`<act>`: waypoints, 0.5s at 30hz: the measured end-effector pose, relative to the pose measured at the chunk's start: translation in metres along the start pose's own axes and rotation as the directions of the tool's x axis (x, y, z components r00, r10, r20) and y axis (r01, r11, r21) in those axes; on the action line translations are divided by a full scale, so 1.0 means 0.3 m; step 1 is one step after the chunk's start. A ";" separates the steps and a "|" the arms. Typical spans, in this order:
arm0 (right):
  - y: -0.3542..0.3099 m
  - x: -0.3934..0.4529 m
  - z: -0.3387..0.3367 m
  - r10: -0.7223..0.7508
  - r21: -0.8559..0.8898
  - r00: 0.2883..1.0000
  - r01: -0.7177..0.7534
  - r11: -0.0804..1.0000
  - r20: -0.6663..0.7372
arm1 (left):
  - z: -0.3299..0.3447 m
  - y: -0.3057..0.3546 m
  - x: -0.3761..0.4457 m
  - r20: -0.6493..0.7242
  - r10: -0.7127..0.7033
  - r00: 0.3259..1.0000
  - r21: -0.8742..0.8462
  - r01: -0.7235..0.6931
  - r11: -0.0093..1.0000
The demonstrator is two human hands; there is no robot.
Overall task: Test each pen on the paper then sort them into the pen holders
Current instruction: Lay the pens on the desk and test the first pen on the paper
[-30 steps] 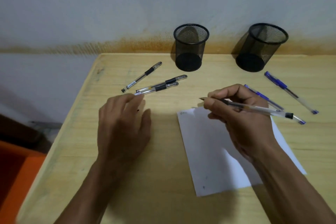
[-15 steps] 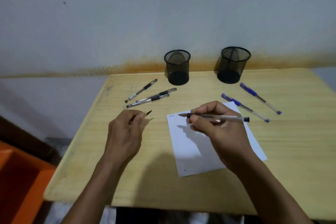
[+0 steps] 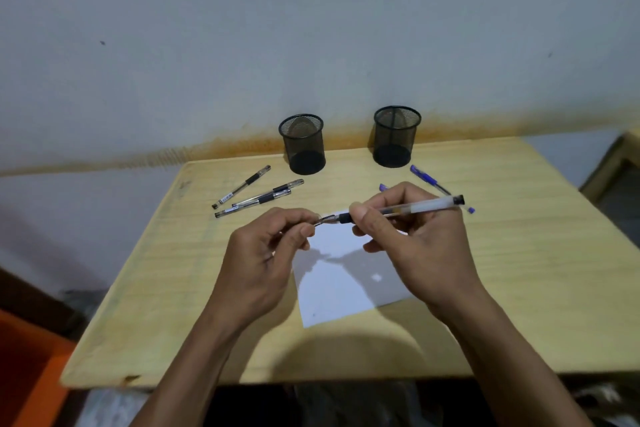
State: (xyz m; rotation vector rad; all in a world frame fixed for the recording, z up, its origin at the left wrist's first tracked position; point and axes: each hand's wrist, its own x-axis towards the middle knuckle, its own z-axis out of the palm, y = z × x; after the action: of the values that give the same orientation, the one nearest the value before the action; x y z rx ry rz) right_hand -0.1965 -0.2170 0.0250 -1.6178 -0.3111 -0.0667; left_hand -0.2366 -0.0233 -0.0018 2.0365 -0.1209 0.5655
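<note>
Bridging both hands [image 3: 343, 239] above the paper [image 3: 346, 274], a clear pen [image 3: 412, 207]

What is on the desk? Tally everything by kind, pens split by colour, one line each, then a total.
Black pens lying on the desk: 3
Black pen held in the right hand, left hand at its tip: 1
Blue pens: 2
Mesh pen holders: 2
Paper sheets: 1
Total: 9
</note>
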 end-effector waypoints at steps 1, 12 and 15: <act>0.002 -0.002 -0.004 -0.006 -0.010 1.000 0.005 1.000 -0.006 | 0.000 0.005 -0.001 0.013 0.011 1.000 0.011 -0.011 1.000; 0.002 0.001 -0.003 -0.003 -0.048 1.000 0.004 0.999 0.013 | 0.008 0.052 -0.006 0.048 0.044 0.998 -0.010 -0.044 0.999; 0.002 -0.004 0.014 0.002 0.020 1.000 -0.002 1.000 0.001 | 0.012 0.062 -0.004 0.027 0.038 0.999 0.018 -0.039 0.999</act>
State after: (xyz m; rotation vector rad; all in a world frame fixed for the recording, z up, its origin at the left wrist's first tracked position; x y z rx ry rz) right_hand -0.1982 -0.2129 0.0238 -1.5981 -0.3102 -0.0614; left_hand -0.2423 -0.0362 0.0109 2.0641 -0.1713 0.5655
